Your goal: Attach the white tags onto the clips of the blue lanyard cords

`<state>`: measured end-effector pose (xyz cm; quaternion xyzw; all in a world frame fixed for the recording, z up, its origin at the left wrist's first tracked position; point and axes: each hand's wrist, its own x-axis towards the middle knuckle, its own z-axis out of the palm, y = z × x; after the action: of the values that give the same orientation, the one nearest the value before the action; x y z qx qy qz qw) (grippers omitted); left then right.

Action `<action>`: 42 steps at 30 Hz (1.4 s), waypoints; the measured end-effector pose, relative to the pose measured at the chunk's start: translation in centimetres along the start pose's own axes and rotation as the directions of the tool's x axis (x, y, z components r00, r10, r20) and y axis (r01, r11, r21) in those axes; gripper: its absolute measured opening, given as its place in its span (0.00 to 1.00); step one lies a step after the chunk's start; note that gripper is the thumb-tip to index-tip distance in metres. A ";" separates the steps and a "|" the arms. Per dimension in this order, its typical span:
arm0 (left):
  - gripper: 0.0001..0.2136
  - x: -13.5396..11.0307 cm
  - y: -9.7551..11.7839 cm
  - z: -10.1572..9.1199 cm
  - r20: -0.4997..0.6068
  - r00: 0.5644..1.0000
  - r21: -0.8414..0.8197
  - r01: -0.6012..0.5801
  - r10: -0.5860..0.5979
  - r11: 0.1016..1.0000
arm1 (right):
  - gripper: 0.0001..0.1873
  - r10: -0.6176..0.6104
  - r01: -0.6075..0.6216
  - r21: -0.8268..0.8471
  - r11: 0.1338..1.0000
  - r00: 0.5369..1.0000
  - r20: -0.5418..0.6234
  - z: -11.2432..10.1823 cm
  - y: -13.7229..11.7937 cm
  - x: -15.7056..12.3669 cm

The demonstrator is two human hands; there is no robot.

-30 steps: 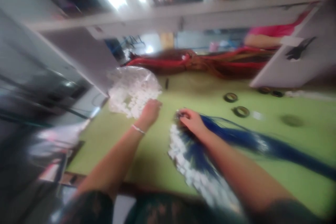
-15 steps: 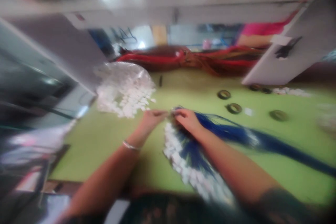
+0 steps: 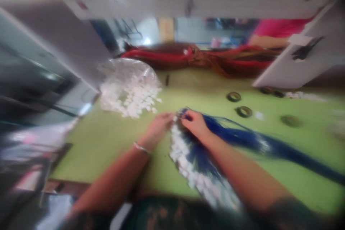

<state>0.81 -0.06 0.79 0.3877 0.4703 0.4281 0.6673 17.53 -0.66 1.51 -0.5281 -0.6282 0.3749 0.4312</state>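
A long bundle of blue wires [image 3: 242, 136] runs over the green table from the right edge to my hands. White connectors [image 3: 185, 165] line the fanned-out wire ends in a curved row. My right hand [image 3: 196, 123] is closed in a pinch on blue wire at the top of this fan. Meeting it from the left, my left hand [image 3: 161, 125] has its fingertips pinched at a small white connector [image 3: 175, 118]; blur hides the exact grip. Beyond my left hand, loose white connectors [image 3: 134, 102] spill from a clear plastic bag [image 3: 129, 66].
Dark tape rolls [image 3: 244, 111] lie at the right on the green table [image 3: 113, 143]. Red and brown wire bundles [image 3: 169, 54] stretch along the back. Grey panels [image 3: 293, 61] stand at both sides under a shelf beam. A person's pink sleeve [image 3: 280, 28] shows behind.
My left hand has moved slightly right and now meets the wire ends at my right hand's fingertips. My right hand stays at the blue wires. The view has shifted a little.
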 end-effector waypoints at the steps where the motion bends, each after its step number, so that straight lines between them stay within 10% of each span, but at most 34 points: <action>1: 0.12 0.0 0.0 0.0 0.008 1.000 -0.025 0.008 -0.008 1.000 | 0.03 -0.017 0.017 -0.018 1.000 1.000 0.004 0.0 0.0 -0.1; 22: 0.12 -0.1 -1.3 0.8 -0.081 0.992 0.175 -0.079 0.094 0.981 | 0.03 -0.111 0.135 -0.433 0.891 0.991 0.081 0.3 -0.6 -0.9; 32: 0.14 -0.1 -1.7 0.7 -0.133 0.981 0.282 -0.098 0.140 0.954 | 0.06 0.082 -0.027 -0.294 0.956 0.981 0.174 -1.3 -0.5 0.6; 42: 0.13 -0.6 -0.4 1.3 -0.044 0.988 0.535 -0.101 0.148 0.839 | 0.07 -0.008 0.062 -0.238 0.969 0.975 0.223 -0.8 0.2 0.5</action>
<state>2.02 -0.90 0.90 0.5685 0.5715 0.3396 0.4846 18.34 -0.07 1.68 -0.5209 -0.7226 0.3434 0.2976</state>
